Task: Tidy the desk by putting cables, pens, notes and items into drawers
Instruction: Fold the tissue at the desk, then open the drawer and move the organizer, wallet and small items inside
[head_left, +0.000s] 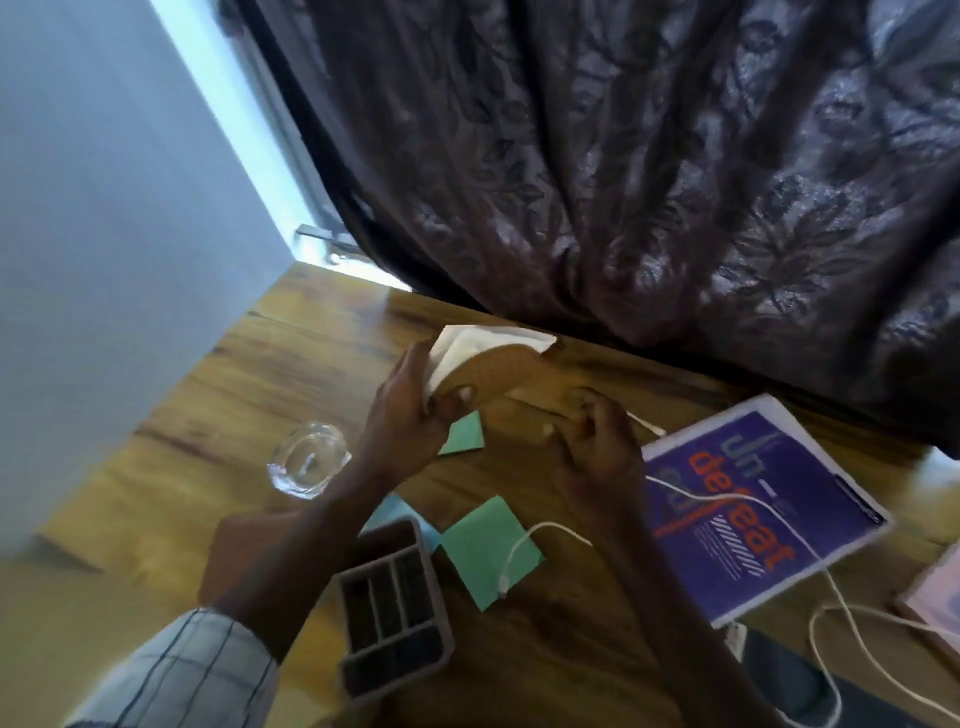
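Fingers (415, 364) of the left hand (402, 415) were pinched on a small stack of cream and tan notes (488, 358), lifted just off the desk (291, 364) near the curtain (623, 182); the right hand (592, 447) hovered just beside the stack with its fingers loosely curled, and whether they gripped anything I could not tell. A green note (465, 434) lay under the left hand, another (483, 551) lay nearer, with a white cable (519, 551) draped across it and running on over the purple book (753, 509). A grey organiser (389, 597) sat under the left forearm, a glass dish (309, 460) to its left. The loose stack looked likely to fan out and shed sheets if the pinch slackened. Drawing the arms back could, I judged, catch the cable and drag the note, or knock the organiser or dish.
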